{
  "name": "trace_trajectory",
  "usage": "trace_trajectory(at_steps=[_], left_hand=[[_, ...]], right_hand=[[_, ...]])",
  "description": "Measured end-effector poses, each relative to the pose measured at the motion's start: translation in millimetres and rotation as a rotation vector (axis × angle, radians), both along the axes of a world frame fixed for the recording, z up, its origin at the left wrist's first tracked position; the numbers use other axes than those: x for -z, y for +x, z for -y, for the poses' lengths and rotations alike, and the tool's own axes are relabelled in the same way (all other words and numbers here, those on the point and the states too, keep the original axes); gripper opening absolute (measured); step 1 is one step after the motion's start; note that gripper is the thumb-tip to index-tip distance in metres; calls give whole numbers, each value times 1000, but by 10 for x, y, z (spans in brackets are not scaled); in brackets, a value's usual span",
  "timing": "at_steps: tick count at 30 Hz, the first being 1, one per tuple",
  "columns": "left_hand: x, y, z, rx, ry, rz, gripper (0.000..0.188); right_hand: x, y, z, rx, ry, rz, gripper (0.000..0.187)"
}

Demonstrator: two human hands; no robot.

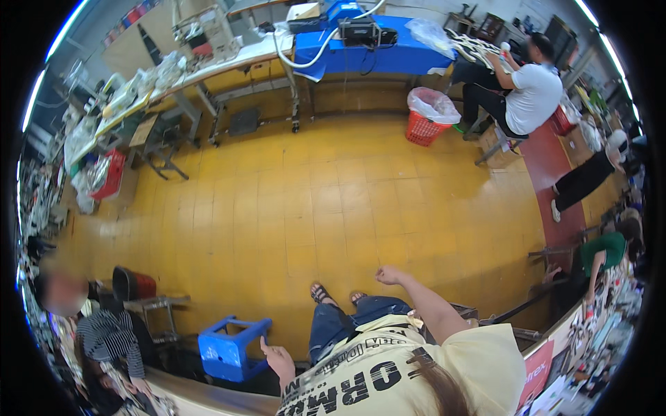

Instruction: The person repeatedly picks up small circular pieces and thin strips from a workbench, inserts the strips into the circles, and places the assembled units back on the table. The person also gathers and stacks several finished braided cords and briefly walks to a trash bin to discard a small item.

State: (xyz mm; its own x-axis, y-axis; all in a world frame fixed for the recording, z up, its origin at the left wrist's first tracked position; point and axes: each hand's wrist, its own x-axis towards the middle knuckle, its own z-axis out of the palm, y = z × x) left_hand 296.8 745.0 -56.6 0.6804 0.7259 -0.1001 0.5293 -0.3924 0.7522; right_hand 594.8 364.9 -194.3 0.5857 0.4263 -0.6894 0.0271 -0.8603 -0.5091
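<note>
Blue stool [239, 355], smooth moulded plastic, was on yellow floor tiles [312, 201], open-framed side facing upper right; long axis indeterminate. Left hand [279, 362], just beside: one finger extended, apart; contact unconfirmed. Right hand [391, 275]: fingers loosely curled above the tiles; full closure could not be determined.

Right hand [390, 275]: palm hidden, can't tell if it's holding anything. Left hand [280, 360]: forearm mostly hidden behind yellow shirt [399, 353]; bottom edge cuts shirt off. Head of person in striped top [107, 336] blurred. Clutter at lower right [607, 340] too small to identify.
</note>
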Motion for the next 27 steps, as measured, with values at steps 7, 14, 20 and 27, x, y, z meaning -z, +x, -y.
trace_trajectory(at_steps=[7,14,20,27], left_hand=[[103,1574,-1322,447,393,-125,37],[69,3407,-1392,613,296,-118,19],[78,5218,259,658,251,-40,46],[435,6867,2548,873,64,-292,47]], right_hand=[[-537,642,249,615,-176,225,34],[260,62,1475,483,-151,34,24],[921,658,2540,1110,-192,-500,34],[1501,4030,3497,748,-232,187,34]])
